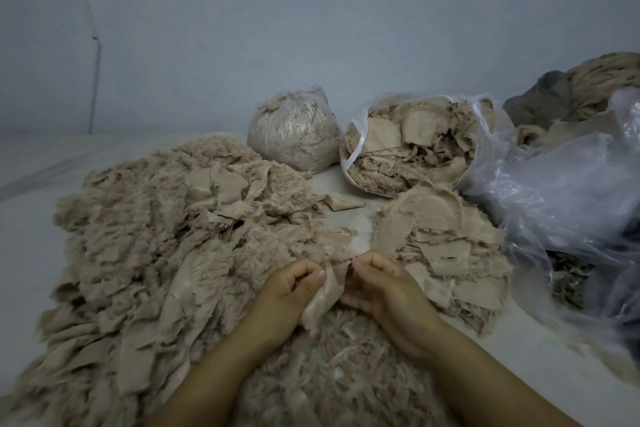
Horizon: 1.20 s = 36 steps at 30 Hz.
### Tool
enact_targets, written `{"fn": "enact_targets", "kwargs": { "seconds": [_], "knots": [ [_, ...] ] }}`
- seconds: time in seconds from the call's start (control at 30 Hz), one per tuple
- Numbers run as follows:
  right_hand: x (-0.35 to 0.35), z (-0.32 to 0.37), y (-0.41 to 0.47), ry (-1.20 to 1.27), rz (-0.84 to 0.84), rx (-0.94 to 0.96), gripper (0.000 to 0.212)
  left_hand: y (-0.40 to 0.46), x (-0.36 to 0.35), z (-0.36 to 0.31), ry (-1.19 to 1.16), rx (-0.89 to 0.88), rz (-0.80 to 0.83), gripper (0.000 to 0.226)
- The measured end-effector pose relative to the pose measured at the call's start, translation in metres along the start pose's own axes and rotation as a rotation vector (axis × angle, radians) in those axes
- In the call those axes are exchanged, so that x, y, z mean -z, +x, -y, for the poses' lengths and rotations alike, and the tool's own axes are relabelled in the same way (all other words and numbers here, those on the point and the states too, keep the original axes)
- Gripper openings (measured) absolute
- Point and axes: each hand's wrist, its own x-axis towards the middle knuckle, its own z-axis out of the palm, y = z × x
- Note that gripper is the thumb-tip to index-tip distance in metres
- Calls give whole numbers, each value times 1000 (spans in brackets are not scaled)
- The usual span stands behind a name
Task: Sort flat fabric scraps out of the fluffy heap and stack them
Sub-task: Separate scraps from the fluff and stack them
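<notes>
Both hands, left hand [294, 282] and right hand [382, 282], pinch one scrap [327, 291] over the heap [166, 239]; a stack [446, 253] stands right, most of the heap unsorted.

A pale floor [41, 253] carries a fluffy beige heap [145, 239], a stack of flat scraps [446, 253] and three plastic bags [294, 132].

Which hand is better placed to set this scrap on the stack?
Probably right. Both hands pinch the scrap, but the right hand sits beside the stack, while the left hand is over the fluffy heap.
</notes>
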Motion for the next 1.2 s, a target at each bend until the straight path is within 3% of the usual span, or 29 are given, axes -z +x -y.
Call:
{"fn": "enact_targets", "kwargs": {
  "seconds": [0.13,0.23,0.33,0.43,0.5,0.53,0.63,0.67,0.77,0.9,0.93,1.0,1.1,1.17,1.2],
  "knots": [
    [3,1,0,-110,-13,22,55,-1,1,-1,-60,-4,66,19],
    [3,-1,-1,-257,61,38,36,-3,0,-3,-55,-33,141,16],
    [6,-1,0,-277,36,123,19,1,5,-1,-37,-30,31,22],
    [8,3,-1,-354,85,172,28,1,8,-1,68,-98,60,25],
    [5,2,-2,-569,146,176,45,-3,2,-3,112,-123,164,23],
    [3,0,-3,-666,163,180,42,-4,0,-3,138,-131,176,23],
    [-2,-2,-1,-786,90,205,6,-1,2,1,248,-161,38,29],
    [-2,-2,-1,-794,58,214,13,1,3,3,258,-151,-14,31],
    [-4,-1,-1,-717,-6,241,21,5,4,2,245,-105,-119,31],
    [5,7,1,-313,-196,230,24,11,21,1,208,-59,-356,28],
    [7,8,1,-278,-221,231,21,9,23,0,166,-60,-344,27],
    [4,7,-1,-259,-197,199,15,2,16,-4,48,-29,-167,22],
    [-6,0,-3,-107,-73,140,15,-4,-5,-1,112,26,63,23],
    [-8,0,-3,-41,-99,179,12,-4,-11,-2,22,62,18,7],
    [-8,3,-2,-51,-150,189,12,-3,-10,-2,-55,89,-32,12]
  ]
}}
